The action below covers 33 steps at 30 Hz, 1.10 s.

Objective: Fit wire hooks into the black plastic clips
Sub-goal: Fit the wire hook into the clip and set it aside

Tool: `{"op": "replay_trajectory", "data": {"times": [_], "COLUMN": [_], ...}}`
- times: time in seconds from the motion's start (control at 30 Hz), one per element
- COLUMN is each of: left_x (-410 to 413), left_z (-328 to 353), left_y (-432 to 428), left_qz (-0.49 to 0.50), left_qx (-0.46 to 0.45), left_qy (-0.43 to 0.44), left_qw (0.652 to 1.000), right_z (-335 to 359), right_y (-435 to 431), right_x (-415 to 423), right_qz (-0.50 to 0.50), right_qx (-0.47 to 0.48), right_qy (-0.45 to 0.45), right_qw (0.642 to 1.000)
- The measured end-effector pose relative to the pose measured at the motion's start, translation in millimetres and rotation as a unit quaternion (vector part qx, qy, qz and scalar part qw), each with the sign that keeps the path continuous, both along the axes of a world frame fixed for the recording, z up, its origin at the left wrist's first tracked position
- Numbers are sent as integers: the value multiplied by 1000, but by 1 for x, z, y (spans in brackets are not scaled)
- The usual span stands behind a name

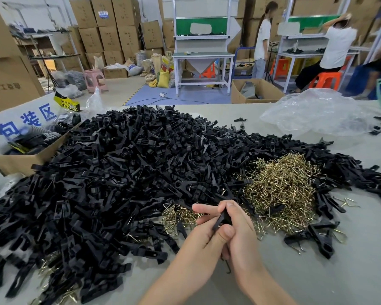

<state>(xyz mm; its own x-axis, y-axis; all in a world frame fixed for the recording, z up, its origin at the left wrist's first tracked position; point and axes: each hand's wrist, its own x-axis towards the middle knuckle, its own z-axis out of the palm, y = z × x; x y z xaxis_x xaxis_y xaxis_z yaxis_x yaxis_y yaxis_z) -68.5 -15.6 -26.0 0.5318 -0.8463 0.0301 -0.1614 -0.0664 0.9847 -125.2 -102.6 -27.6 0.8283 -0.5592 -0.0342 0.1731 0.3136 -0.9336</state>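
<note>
Both hands meet low at centre, just above the bench (317, 271) edge. L hand (204, 235) comes in from lower left, R hand (240, 230) from lower right, and they're pressed together around one black clip (223, 218), which sits tilted between them w/ its top end poking out by the R fingertips. L thumb lies across the clip's lower part and R fingers curl over its upper part, so both hands grip it, neither is spread. A thin dark hooked bit (228, 268) hangs below the R hand; prob. a wire end, but it's too small to say for sure. Big heap of loose clips (123, 172) covers the bench from far left to centre. The brass-coloured wire hooks (282, 190) lie in a tangled mound just R of the hands, ringed by more clips, w/ a smaller patch of hooks (178, 215) just L of the fingers. Crumpled clear plastic bag (317, 113) sits at the far R of the bench, well apart from the hands. Open cardboard box (20, 161) at the L edge touches the clip heap.
</note>
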Motion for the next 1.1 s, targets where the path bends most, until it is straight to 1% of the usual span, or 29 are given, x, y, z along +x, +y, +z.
{"op": "replay_trajectory", "data": {"times": [0.2,0.3,0.37,0.4,0.47,0.57,0.6,0.67,0.8,0.87,0.9,0.93,0.97,1.03,1.1], "left_x": [3,3,4,5,8,14,16,18,10,3,-2,-6,-11,-26,-47], "left_z": [1,2,3,4,6,8,7,5,4,7,10,13,16,24,35], "left_y": [-3,-1,0,0,0,-1,-2,-3,-2,-2,-4,-9,-16,-35,-66], "left_qz": [10,17,33,46,73,103,113,123,115,116,120,124,124,112,84], "left_qx": [-8,-23,-38,-47,-71,-125,-142,-151,-129,-124,-121,-115,-105,-78,-61], "left_qy": [14,12,22,42,119,234,262,289,275,270,274,276,269,222,185], "left_qw": [1000,1000,998,997,988,959,948,937,946,948,947,946,949,965,977], "right_z": [0,-2,-3,-3,-4,-5,-5,-4,1,4,6,8,10,13,13], "right_y": [2,0,-3,-5,-10,-16,-16,-16,-17,-20,-22,-25,-29,-41,-58], "right_x": [2,5,7,7,8,9,9,8,-5,-13,-17,-21,-25,-38,-57], "right_qz": [-10,-10,7,21,49,98,111,114,88,43,19,-1,-17,-57,-126], "right_qx": [16,-28,-43,-40,-33,-18,-18,-30,-92,-152,-167,-161,-130,-46,14], "right_qy": [10,19,4,-13,-38,-56,-59,-57,-19,-1,-4,-15,-28,-58,-70], "right_qw": [1000,999,999,999,997,993,992,991,992,987,986,987,991,996,989]}}
